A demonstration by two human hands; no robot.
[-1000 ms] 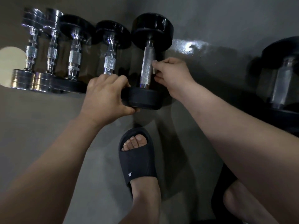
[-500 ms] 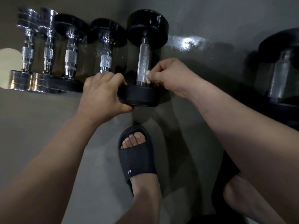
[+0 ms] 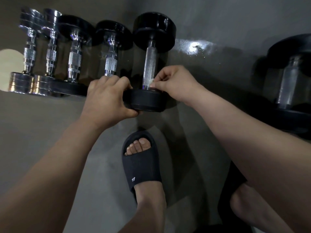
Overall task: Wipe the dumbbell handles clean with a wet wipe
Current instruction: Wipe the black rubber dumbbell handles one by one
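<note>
A black-headed dumbbell lies on the grey floor with its knurled steel handle pointing away from me. My left hand grips its near head from the left, thumb underneath. My right hand pinches a small white wet wipe against the lower end of the handle, just above the near head. Most of the wipe is hidden by my fingers.
Several smaller dumbbells line up to the left, two chrome and two black-headed. A large black dumbbell lies at the right. My left foot in a black slide stands below the dumbbell; my right foot is at bottom right.
My right hand with the wipe has slid down the handle from its middle to its lower end. The left hand keeps its grip on the near head.
</note>
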